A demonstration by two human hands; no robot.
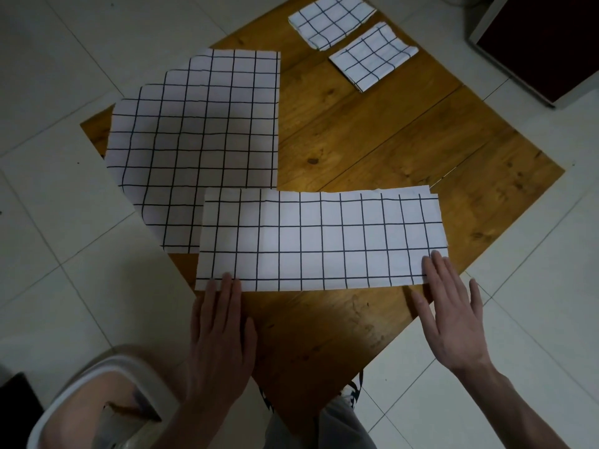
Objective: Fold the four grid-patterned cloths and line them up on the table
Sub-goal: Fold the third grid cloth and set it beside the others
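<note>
From the head view, a long half-folded cloth [321,239] is seen lying across the near edge of the wooden counter [372,140], pinned flat at its near corners by the left hand [222,322] and the right hand [453,306], each grip spread wide with nothing clasped. An unfolded cloth [197,137] is draped off the counter's left side, and two folded cloths [332,19] [372,56] are parked at the far corner. The fabric is judged thin, light and limp, best pinched at its end corners.
</note>
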